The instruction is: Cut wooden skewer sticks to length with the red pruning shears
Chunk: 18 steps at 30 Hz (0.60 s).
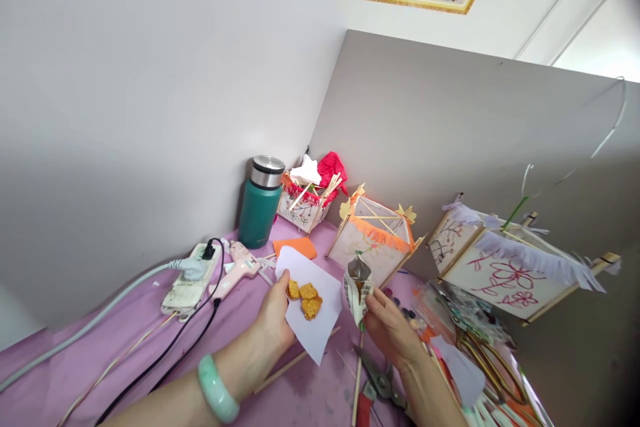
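My left hand (275, 317), with a green bangle (218, 388) on its wrist, grips the left edge of a white sheet of paper (314, 340). Several orange-brown crisps (311, 307) lie on that sheet near my thumb. In my right hand (391, 328) is a small torn-topped snack packet (357, 297), held upright just right of the paper. Its opening faces up and shows a dark silvery inside. Below the packet, red-handled pruning shears (377, 380) rest on the table beside a thin wooden stick (357, 390).
Paper lanterns (373, 240) stand behind my hands, one larger (510, 273) at right. A green bottle (260, 207), a glue gun (239, 270) and a power strip (193, 283) with cables are at left. Gold-handled scissors (493, 363) lie right. Grey partitions (450, 127) border the purple-covered table (150, 353).
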Available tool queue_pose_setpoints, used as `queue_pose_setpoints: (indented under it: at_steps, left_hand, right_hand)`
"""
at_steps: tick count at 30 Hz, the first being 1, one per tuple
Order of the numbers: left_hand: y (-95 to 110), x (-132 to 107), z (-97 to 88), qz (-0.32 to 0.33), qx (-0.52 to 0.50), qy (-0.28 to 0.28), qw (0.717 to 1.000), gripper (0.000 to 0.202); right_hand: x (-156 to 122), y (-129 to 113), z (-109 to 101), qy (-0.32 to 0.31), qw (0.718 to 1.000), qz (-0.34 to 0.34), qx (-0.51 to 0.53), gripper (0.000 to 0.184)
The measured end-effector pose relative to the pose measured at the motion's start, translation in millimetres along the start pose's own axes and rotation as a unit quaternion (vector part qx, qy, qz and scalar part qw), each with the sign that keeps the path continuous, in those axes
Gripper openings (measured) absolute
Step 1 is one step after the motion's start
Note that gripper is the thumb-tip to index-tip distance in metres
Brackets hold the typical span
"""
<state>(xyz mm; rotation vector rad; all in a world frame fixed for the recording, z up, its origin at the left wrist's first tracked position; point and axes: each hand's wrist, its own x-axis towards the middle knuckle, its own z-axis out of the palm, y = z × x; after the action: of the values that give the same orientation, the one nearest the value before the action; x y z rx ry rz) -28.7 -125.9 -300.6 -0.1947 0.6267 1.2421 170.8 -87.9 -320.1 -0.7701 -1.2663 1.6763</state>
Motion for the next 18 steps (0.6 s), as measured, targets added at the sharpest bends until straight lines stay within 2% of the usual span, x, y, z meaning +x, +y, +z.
queue_pose_setpoints:
  at_steps: [3, 6, 9, 13, 18]
  left_hand:
    - [12, -8, -7.2, 0.038, 0.002, 0.025, 0.999, 0.037]
    - [21, -17, -14.0, 0.076, -0.003, 0.064, 0.995, 0.035]
    - [26, -27, -16.7, 0.101, -0.005, 0.061, 0.993, 0.032]
    - [30, -35, -16.4, 0.09, -0.016, 0.032, 0.995, 0.035]
    - [32, -34, -17.1, 0.049, -0.011, 0.003, 0.999, 0.04]
  right_hand:
    - [15, 4, 13, -0.033, 0.999, 0.005, 0.011, 0.046]
    - [42, 9, 24, -0.004, 0.999, 0.027, 0.019, 0.043]
    - [78, 16, 37, 0.028, 0.998, 0.054, -0.018, 0.042]
    - [128, 24, 61, 0.074, 0.983, 0.077, -0.148, 0.044]
    - [177, 26, 85, 0.079, 0.967, 0.051, -0.237, 0.04]
